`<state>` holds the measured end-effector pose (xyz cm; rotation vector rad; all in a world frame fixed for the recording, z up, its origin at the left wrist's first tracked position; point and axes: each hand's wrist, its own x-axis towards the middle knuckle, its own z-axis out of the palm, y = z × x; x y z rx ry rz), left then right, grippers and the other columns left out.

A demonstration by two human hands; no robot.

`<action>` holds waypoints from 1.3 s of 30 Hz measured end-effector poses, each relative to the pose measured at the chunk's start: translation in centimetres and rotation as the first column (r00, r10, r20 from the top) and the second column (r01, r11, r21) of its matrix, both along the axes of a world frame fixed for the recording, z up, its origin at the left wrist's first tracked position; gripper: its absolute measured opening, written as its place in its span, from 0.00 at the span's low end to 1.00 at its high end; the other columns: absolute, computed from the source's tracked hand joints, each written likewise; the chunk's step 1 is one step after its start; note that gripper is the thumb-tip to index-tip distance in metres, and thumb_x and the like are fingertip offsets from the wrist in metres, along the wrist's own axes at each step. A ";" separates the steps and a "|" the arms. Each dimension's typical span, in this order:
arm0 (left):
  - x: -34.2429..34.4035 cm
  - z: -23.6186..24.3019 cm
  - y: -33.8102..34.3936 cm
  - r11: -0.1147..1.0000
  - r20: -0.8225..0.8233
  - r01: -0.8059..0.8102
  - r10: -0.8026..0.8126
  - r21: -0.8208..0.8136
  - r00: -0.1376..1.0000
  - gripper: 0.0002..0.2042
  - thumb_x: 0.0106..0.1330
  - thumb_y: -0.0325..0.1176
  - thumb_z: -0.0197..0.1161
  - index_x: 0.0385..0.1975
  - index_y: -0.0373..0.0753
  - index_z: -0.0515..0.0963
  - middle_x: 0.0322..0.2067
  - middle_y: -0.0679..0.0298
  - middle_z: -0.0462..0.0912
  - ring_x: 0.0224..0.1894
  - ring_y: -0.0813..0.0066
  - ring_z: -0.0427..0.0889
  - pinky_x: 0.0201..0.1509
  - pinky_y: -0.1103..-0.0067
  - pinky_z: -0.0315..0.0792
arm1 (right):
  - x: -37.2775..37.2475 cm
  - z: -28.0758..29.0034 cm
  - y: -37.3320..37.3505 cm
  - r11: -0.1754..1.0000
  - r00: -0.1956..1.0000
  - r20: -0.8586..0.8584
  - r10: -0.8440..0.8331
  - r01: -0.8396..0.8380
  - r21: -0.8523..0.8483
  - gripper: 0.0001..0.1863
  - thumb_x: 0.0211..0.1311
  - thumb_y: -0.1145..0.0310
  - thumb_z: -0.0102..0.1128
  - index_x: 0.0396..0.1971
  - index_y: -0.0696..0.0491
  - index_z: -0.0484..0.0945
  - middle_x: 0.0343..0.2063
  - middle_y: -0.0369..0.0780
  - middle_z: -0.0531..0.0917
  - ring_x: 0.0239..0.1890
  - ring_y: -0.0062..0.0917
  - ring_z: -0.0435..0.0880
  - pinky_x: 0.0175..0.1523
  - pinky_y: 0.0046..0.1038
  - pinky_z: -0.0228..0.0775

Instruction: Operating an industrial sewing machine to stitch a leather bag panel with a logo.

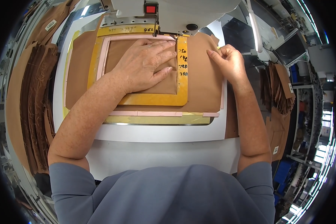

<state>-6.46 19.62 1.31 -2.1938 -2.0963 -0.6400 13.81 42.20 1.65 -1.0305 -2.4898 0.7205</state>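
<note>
Grey sleeves (164, 194) fill the bottom of the head view, and both bare forearms run up from them onto the white surface (156, 149) of a sewing station.

Further up, the left hand (147, 65) lies flat, fingers spread and grasping nothing, palm down on the brown fabric panel (201, 86) where it shows through the window of a yellow frame template (156, 99). That pressure seems meant to keep cloth and template from sliding against each other. Pink strips (145, 113) edge the template and the layer under it, probably as padding or grip, though the curved picture makes that hard to judge.

Over at the fabric's right edge, the right hand (227, 61) is loosely curled, its fingertips pinching or pressing the border of the panel; I cannot tell whether cloth is actually caught between them. It appears to be squaring the edge to the template.

At the top, the white sewing machine head (175, 15) with its red button (151, 9) hangs over the frame's upper right corner, the needle area just beside the left fingertips.

Stacks of brown cut pieces (37, 104) stand along the left, and more hang at the right (282, 93), near a small screen (291, 48).
</note>
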 end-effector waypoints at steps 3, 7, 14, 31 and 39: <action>0.2 0.0 -0.1 1.000 0.006 -0.012 0.012 0.010 1.000 0.22 0.67 0.39 0.64 0.60 0.41 0.80 0.68 0.59 0.74 0.68 0.63 0.74 0.72 0.63 0.64 | 0.0 -0.2 0.0 1.000 1.000 -0.001 0.002 -0.002 0.007 0.22 0.59 0.52 0.75 0.25 0.59 0.82 0.31 0.40 0.84 0.32 0.30 0.84 0.42 0.32 0.76; 0.2 0.2 0.0 1.000 0.006 -0.001 0.001 0.017 1.000 0.21 0.66 0.38 0.65 0.59 0.41 0.80 0.67 0.60 0.74 0.66 0.63 0.74 0.71 0.63 0.65 | 0.0 0.0 -0.2 0.999 1.000 -0.012 0.020 -0.020 0.032 0.22 0.60 0.53 0.74 0.24 0.59 0.82 0.31 0.40 0.84 0.32 0.30 0.84 0.42 0.32 0.75; 0.1 -0.4 0.1 0.998 -0.005 -0.008 0.008 0.055 1.000 0.23 0.66 0.39 0.66 0.60 0.42 0.78 0.67 0.61 0.75 0.67 0.63 0.74 0.71 0.63 0.65 | 0.1 -0.5 0.4 0.997 0.998 -0.043 0.054 -0.052 0.063 0.21 0.60 0.56 0.74 0.23 0.60 0.82 0.30 0.41 0.82 0.31 0.31 0.83 0.41 0.32 0.75; 0.0 -0.7 0.3 0.999 -0.008 -0.012 0.012 0.048 1.000 0.25 0.67 0.39 0.65 0.64 0.40 0.77 0.67 0.61 0.75 0.69 0.64 0.73 0.72 0.64 0.64 | 1.2 0.7 -2.7 0.959 0.963 -0.251 0.102 -0.028 0.283 0.17 0.59 0.60 0.75 0.37 0.56 0.80 0.36 0.40 0.83 0.40 0.34 0.83 0.44 0.37 0.74; -0.7 -0.7 0.4 1.000 -0.005 -0.007 0.007 0.010 1.000 0.21 0.71 0.32 0.59 0.63 0.42 0.78 0.67 0.63 0.76 0.68 0.66 0.74 0.70 0.65 0.66 | -0.3 2.5 -7.4 0.688 0.769 0.008 0.639 -0.577 0.439 0.11 0.59 0.72 0.68 0.43 0.52 0.82 0.42 0.37 0.83 0.46 0.34 0.81 0.52 0.36 0.71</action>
